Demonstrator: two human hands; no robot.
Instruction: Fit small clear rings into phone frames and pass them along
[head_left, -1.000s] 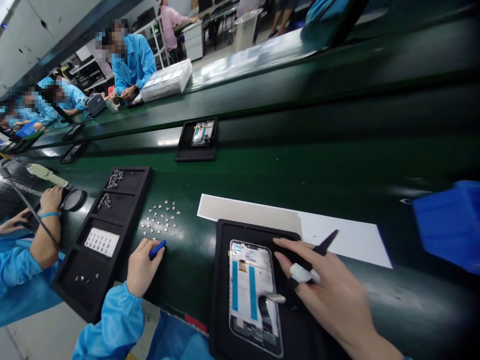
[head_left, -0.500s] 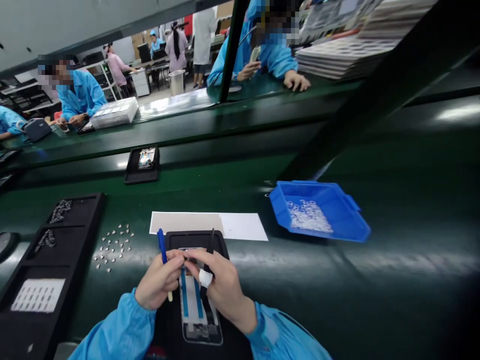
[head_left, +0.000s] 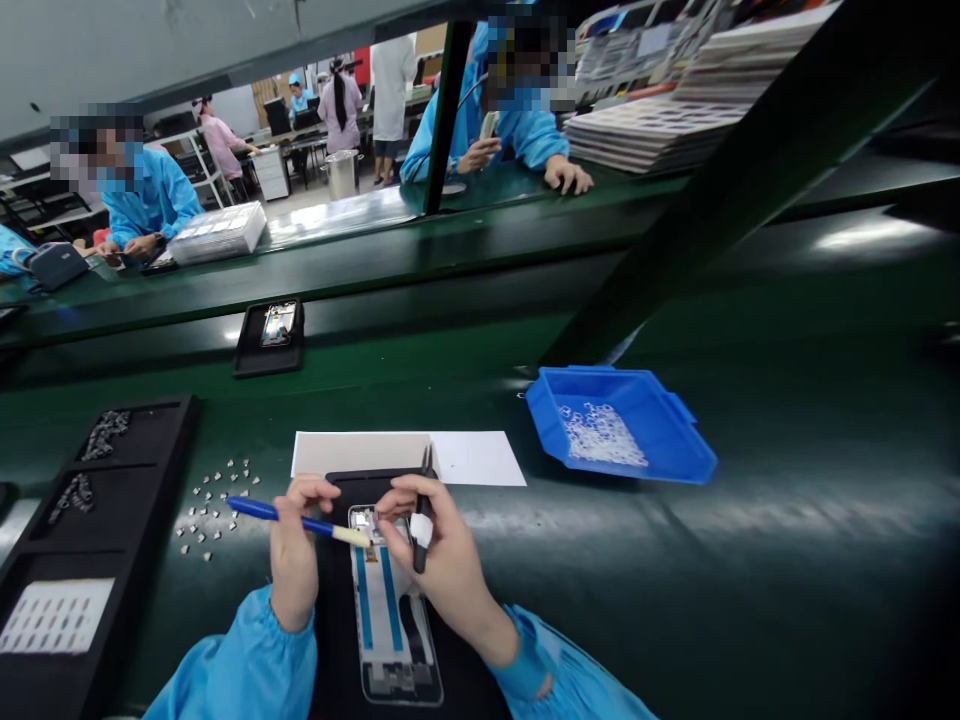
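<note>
A phone frame [head_left: 391, 620] with blue strips lies in a black holder tray [head_left: 330, 640] in front of me. My left hand [head_left: 292, 560] is closed round a blue pen-like tool [head_left: 292, 520], whose pale tip rests at the top of the phone frame. My right hand [head_left: 439, 565] is closed on black tweezers [head_left: 423, 510], its fingertips pinched at the same top edge; one finger wears white tape. Several small metal parts [head_left: 214, 500] lie scattered on the belt left of my left hand.
A blue bin [head_left: 675, 450] of small white rings sits at right. A white sheet [head_left: 472, 455] lies behind the holder. A black compartment tray [head_left: 52, 560] stands at left. Another holder with a phone [head_left: 271, 335] sits farther back. Other people in blue coats work across the line.
My view swung right. The left hand came from the scattered parts to the phone's top edge and tipped the blue tool flat. The right hand went from flat to pinching there.
</note>
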